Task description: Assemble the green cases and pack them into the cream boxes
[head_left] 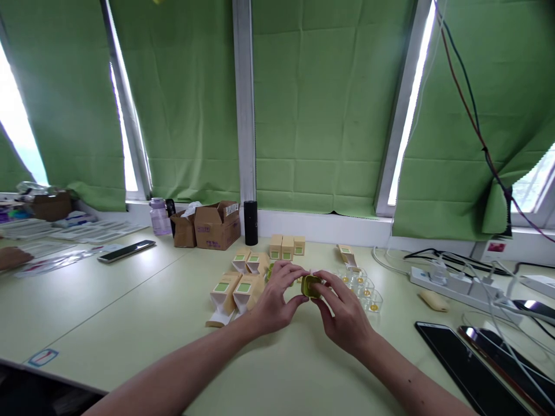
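Pale table [130,329], hanging green blinds [333,115], green container [307,287] in both hands [277,303] [349,318]

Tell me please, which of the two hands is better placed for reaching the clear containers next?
Probably the right hand: the clear containers stand just beyond it, on its side. The left hand is farther from them. Both hands are on the green piece.

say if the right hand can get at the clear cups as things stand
Probably yes: the clear cups stand close by the right hand, with nothing visible blocking the way, though that hand is busy at the green container and would likely need to let go first.
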Available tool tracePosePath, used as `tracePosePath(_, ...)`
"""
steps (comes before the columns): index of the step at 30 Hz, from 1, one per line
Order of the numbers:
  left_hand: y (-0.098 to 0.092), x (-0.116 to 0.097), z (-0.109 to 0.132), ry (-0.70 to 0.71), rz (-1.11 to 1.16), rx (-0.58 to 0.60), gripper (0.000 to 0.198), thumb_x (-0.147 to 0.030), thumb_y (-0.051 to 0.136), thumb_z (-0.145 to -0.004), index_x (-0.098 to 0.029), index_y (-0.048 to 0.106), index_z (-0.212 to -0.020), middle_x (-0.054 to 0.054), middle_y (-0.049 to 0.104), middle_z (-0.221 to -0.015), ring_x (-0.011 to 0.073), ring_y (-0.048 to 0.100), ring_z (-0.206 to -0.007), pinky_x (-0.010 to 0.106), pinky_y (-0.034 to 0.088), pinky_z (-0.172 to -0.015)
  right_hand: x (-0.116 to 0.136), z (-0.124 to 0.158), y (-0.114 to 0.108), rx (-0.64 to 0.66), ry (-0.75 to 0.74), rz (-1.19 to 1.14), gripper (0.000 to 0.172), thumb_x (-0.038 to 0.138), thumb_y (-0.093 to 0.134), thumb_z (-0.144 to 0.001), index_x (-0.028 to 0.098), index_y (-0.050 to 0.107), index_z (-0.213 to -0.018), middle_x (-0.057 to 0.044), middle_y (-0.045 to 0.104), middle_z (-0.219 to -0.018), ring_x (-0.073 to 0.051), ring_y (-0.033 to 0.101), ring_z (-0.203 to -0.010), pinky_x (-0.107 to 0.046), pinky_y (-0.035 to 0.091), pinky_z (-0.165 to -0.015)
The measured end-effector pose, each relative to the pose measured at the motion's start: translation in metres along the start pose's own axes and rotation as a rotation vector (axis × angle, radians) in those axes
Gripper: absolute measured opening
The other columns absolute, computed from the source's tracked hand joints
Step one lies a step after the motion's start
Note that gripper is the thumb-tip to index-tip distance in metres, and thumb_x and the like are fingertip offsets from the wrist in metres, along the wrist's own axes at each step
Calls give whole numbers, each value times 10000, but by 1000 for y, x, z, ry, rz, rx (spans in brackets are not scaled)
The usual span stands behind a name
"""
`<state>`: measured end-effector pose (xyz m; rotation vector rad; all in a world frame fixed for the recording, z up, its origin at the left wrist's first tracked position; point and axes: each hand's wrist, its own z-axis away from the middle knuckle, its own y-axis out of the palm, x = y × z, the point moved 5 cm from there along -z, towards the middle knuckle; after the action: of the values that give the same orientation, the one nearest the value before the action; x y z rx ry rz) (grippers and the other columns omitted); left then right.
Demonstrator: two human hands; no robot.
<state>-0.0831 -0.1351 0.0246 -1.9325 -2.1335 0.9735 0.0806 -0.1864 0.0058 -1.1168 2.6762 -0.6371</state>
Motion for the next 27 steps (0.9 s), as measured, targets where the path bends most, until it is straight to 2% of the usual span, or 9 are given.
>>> tracePosePath(5, 0, 0, 0, -10, -1, -5, 457, -144, 740, -866, -233, 626, -1300, 111, 670, -1186, 301, 526, -1176, 537, 472, -1059, 2, -2, -1, 16, 13, 1, 426, 73, 504, -979, 234, 562, -1368, -178, 620, -1321, -315, 638, -1215, -498, 615, -939)
tracePosePath(12, 0, 3, 1, -17, -8, -14, 439, -161, 739, -870, -229, 639, -1292, 118, 677, -1184, 310, 535, -1185, 542, 481, -1048, 4, -5, 0, 31, 13, 11, 387, 63, 491, -981, 220, 594, -1320, -184, 615, -1299, -288, 675, -1070, -449, 628, -837)
tracePosePath(19, 0, 2, 0, -23, 0, -19, 413, -178, 737, -882, -223, 652, -1283, 121, 684, -1177, 302, 555, -1162, 521, 494, -1032, 1, -1, 0, -3, 11, -6, 373, 72, 506, -988, 229, 582, -1318, -171, 625, -1325, -303, 636, -1223, -476, 615, -933)
tracePosePath(27, 0, 1, 0, -25, 2, -14, 430, -169, 744, -874, -229, 645, -1288, 115, 685, -1175, 301, 545, -1160, 532, 488, -1043, 1, -1, -1, -8, 22, -10, 386, 83, 506, -988, 245, 601, -1326, -173, 625, -1338, -303, 663, -1173, -477, 627, -891)
